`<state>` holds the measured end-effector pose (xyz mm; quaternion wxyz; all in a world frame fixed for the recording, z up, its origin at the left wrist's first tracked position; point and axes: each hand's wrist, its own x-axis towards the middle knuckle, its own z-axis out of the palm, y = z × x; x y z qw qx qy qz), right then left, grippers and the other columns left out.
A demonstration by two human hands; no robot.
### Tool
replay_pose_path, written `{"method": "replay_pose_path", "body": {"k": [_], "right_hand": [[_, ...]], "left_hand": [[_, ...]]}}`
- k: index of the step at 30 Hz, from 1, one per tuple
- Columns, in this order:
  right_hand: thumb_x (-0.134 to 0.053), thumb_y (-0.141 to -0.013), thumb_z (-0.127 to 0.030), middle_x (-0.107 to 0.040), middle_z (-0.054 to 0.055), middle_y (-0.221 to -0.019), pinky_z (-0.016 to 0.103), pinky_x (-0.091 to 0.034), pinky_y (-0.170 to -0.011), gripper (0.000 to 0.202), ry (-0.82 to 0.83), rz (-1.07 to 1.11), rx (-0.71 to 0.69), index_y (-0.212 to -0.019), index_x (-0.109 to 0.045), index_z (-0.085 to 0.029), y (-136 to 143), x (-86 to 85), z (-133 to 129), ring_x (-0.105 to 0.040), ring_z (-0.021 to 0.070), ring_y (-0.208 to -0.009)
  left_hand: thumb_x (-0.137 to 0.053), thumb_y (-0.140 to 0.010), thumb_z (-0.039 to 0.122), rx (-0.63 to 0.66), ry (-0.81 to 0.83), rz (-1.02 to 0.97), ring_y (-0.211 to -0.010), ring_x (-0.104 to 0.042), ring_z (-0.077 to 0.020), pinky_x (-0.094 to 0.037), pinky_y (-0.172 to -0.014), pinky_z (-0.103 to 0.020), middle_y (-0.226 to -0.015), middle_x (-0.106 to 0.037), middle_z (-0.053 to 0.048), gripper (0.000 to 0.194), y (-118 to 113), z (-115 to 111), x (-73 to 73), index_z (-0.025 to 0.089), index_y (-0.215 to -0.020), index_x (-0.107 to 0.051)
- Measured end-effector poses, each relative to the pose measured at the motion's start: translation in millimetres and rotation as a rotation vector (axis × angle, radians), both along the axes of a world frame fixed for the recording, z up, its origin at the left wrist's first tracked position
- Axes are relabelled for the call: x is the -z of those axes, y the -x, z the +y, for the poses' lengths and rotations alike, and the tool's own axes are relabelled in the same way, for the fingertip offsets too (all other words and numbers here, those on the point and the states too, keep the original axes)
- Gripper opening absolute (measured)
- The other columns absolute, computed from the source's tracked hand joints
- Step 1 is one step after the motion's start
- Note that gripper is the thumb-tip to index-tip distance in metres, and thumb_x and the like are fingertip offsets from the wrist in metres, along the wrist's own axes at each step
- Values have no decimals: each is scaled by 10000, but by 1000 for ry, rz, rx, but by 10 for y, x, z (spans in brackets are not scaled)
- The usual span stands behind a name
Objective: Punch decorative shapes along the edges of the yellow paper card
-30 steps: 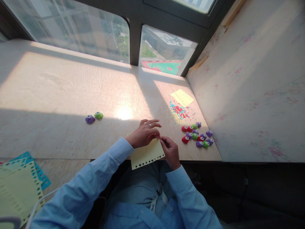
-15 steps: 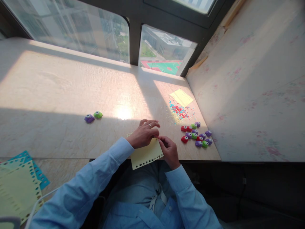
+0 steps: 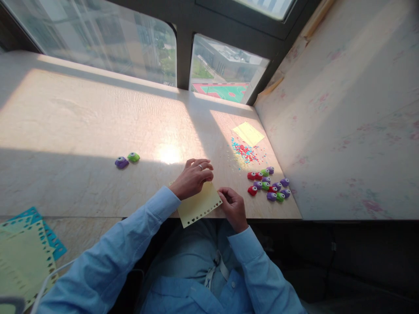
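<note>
A pale yellow sheet of paper (image 3: 199, 204) is tilted over the front edge of the table. Small punched hearts and stars run along its near edge. My right hand (image 3: 233, 206) pinches the sheet at its right side between thumb and fingers. Above the far edge of the sheet is my left hand (image 3: 195, 178), with a ring on one finger. Its fingers are curled together, and whatever is in them is hidden from view. Several red, green and purple craft punches (image 3: 265, 186) with eye-like tops stand right of my hands.
Loose red and blue paper bits (image 3: 245, 152) are scattered near a small yellow paper (image 3: 248, 133). On the left stand a purple punch (image 3: 121, 162) and a green punch (image 3: 133, 157). Punched yellow sheets (image 3: 26, 257) and a blue sheet (image 3: 54, 240) lie at lower left.
My left hand has shifted up and left, away from my right hand, uncovering the sheet's right corner. The sheet has tilted slightly; my right hand stays at its right side.
</note>
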<state>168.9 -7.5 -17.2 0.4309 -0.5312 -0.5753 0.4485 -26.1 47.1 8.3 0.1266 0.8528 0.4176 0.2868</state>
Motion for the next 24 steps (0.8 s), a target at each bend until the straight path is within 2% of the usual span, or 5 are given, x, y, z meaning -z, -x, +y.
{"method": "replay_pose_path", "body": {"k": [6,9,13,18,24], "right_hand": [[-650,-802,-462,-646,28,-724,264,-474,-587,297,16,24,101,-830,-652,-167,15,-30,10,-565,153,-637],[-661,-786,-465,-643,26,-733,265,-484,-598,299,26,47,137,-817,-641,-168,19,-67,25,-571,156,-659],[-661,-784,-470,-607,6,-682,246,-460,-531,304,67,105,189,-806,-616,-170,-3,-101,53,-543,136,-595],[-673,-779,-473,-554,-27,-628,219,-385,-428,316,58,126,238,-821,-582,-173,-109,-175,132,-480,98,-480],[-635,-816,-467,-540,-40,-610,215,-349,-397,296,-40,62,224,-840,-557,-182,-287,-412,342,-442,85,-429]], "left_hand": [[-491,-974,224,9,-32,13,-1312,-484,-246,-289,-1037,-456,-1241,-656,-54,205,-12,7,46,222,-877,-671],[-494,-978,248,-7,-40,24,-1315,-478,-253,-308,-1044,-464,-1285,-631,-75,187,-37,-8,51,229,-986,-680],[-506,-959,232,-142,-13,108,-1229,-520,-283,-405,-955,-447,-1267,-617,-129,247,-35,-38,-44,194,-1172,-625],[-590,-906,371,-318,101,363,-969,-590,-318,-467,-747,-419,-988,-650,-149,235,-17,-94,-125,147,-952,-644],[-636,-873,376,-213,96,441,-1028,-573,-327,-470,-799,-430,-1061,-626,-161,241,-16,-104,-68,151,-961,-635]]}}
